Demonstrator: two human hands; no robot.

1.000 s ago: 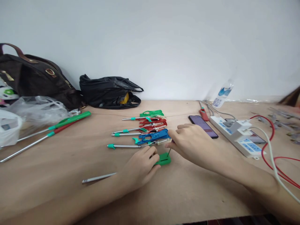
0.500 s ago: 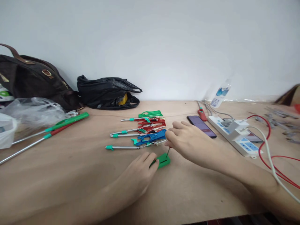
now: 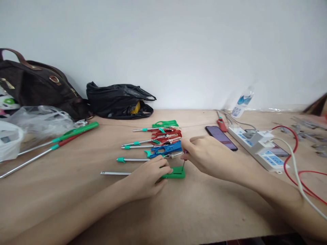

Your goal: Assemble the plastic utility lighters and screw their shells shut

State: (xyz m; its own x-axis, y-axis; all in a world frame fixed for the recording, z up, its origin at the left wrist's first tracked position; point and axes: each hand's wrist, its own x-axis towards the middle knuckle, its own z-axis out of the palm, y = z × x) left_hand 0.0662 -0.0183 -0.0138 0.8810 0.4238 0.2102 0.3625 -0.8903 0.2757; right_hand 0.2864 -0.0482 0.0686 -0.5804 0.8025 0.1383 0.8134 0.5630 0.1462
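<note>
Brown tabletop (image 3: 204, 211): your left hand (image 3: 150, 175) is pinning the green lighter (image 3: 178, 173), your right hand (image 3: 203, 151) gripping a screwdriver (image 3: 183, 165), apparently screw-turning; next is needing steady pressure.

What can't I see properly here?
Head view: middle of the green handle, covered by the left hand.
Head view: upper part of the thin tool, mostly inside the right hand.
Head view: the lettering on the bottle, too small.
Head view: dark bag's left side, cut off by picture edge.
</note>
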